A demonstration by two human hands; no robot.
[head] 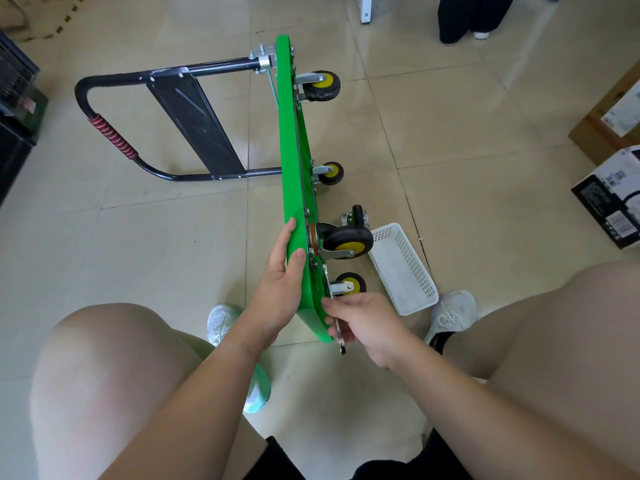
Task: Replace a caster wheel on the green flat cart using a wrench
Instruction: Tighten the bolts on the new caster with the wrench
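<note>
The green flat cart (292, 161) stands on its side edge on the floor, wheels facing right, black handle (114, 133) folded out to the left. My left hand (280, 289) holds the cart's near upper edge, thumb on the wheel side. My right hand (360, 323) grips a silver wrench (339, 336) set against the underside beside the nearest caster (348, 284). A larger black and yellow caster (346, 240) sits just above it. A loose caster (356, 218) lies on the floor behind.
A white perforated basket (403, 268) lies on the floor right of the cart. Cardboard boxes (613, 188) stand at the right edge, a dark cabinet (14, 98) at the left. Someone's legs (467, 19) stand at the top. My knees and shoes frame the cart.
</note>
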